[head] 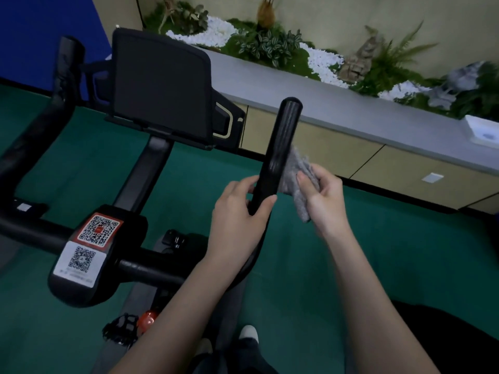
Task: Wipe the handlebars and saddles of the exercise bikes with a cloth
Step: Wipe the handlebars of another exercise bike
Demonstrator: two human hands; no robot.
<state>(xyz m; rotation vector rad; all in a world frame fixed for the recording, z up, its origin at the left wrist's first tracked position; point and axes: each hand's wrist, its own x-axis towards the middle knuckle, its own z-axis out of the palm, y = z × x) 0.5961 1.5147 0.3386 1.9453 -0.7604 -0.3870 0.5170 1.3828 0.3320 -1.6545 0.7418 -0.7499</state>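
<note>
Right-side grip bar: black, smooth, slightly glossy, with a rounded far end. It rises away from the viewer, right of centre.
Left hand: wrapped round the near, lower part of that bar. The fingers are curled over it and the thumb tip lies on the bar's right edge.
Right hand: clenched on the cloth just right of the bar, with the thumb pressed into the bunched fabric.
Cloth: grey and nubbly, like terry, and crumpled. Its upper part lies against the right flank of the bar, just beyond the left hand. A loose tail hangs below the right thumb, between the two wrists.
Cloth to hands: it is held in the right hand only. The left hand is just beside it on the bar, and I cannot tell whether they touch.
Left-side grip bar: matte black and curved, at far left, well apart from both hands.
Screen: a dark flat panel with rounded corners on a black stalk, between the two bars.
Stem block: black moulded plastic bearing two QR stickers, one red-bordered and one white.
Crossbar: a black tube running right from the block under the left forearm.
Pedal: black and caged, near and low, with an orange-red part beside it.
Floor: dull green, matte.
Ledge: a grey top over pale cabinet fronts, at far right.
Planter: green foliage, white pebbles and rocks behind the ledge.
</note>
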